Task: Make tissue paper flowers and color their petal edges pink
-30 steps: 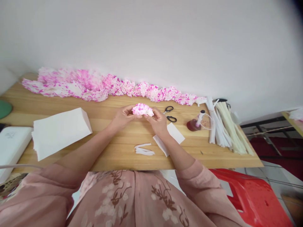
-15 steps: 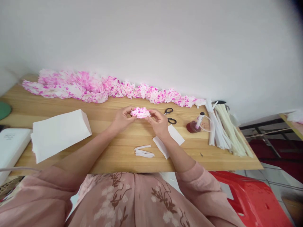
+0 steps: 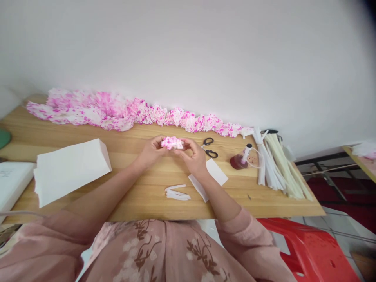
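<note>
Between my two hands, above the middle of the wooden table (image 3: 132,207), is a small crumpled pink-and-white paper flower (image 3: 172,143). My left hand (image 3: 154,150) pinches its left end between thumb and fingers. At the right end, my right hand (image 3: 192,154) grips it with thumb and fingers closed. Black-handled scissors (image 3: 210,148) lie just right of my right hand. A folded white paper (image 3: 216,171) lies partly under my right forearm. Several short white strips (image 3: 178,192) rest nearer the table's front edge.
Ruffled pink-and-white paper (image 3: 111,109) lines the wall. White sheets (image 3: 72,168) are stacked at left beside a white box-like device (image 3: 14,182). A bottle of red liquid (image 3: 239,160) stands near bundled white and cream stems (image 3: 283,164). A red stool (image 3: 317,246) is below right.
My right-hand fingers have shifted around the paper flower, which looks slightly turned and more covered on its right side. The whole view has tilted a little.
</note>
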The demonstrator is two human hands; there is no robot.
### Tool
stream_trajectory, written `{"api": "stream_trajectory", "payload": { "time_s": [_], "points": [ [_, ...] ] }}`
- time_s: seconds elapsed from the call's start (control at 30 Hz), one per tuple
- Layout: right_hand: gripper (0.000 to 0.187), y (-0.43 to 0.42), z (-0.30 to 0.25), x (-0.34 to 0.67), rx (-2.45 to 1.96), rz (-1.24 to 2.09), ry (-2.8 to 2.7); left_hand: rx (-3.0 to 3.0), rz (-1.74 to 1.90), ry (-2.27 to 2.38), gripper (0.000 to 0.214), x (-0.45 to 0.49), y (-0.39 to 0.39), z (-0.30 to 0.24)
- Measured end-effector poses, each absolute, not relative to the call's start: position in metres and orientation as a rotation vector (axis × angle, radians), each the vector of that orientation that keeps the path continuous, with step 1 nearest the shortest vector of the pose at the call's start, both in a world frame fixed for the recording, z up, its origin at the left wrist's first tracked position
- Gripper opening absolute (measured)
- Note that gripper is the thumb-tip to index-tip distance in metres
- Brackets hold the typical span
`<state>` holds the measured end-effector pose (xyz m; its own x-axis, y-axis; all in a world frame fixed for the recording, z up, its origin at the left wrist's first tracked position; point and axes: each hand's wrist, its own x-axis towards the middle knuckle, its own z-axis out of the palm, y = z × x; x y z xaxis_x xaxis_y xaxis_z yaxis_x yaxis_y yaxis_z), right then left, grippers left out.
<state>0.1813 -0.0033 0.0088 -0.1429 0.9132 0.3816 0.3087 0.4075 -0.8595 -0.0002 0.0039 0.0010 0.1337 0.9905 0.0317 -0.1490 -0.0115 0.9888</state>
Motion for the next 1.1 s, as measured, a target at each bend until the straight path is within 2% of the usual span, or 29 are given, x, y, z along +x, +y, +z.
{"api": "stream_trajectory", "payload": {
  "time_s": [0.1, 0.23, 0.47, 0.73, 0.9, 1.1],
  "points": [
    [0.054, 0.0002, 0.0084, 0.1852, -1.093, 0.839, -1.584, 1.013, 1.248, 0.931, 0.045, -0.0015, 0.0054, 0.0024],
    [0.044, 0.0044, 0.0039, 0.1862, -1.130, 0.913, -1.552, 0.971, 1.269, 0.917, 0.047, -0.0012, 0.0062, 0.0025],
    [0.026, -0.0007, 0.0063, 0.1791, -1.172, 0.843, -1.658, 1.077, 1.223, 0.890, 0.048, 0.0021, 0.0047, 0.0004],
    [0.033, 0.0008, 0.0054, 0.1822, -1.064, 1.086, -1.490, 1.058, 1.185, 0.806, 0.058, 0.0040, -0.0002, 0.0045],
    [0.034, -0.0003, 0.0078, 0.1796, -1.063, 1.156, -1.396, 1.070, 1.150, 0.791, 0.045, 0.0040, 0.0007, 0.0016],
    [0.035, 0.0002, 0.0047, 0.1795, -1.086, 1.197, -1.406, 1.106, 1.138, 0.847, 0.039, 0.0017, 0.0017, -0.0007]
  ]
}}
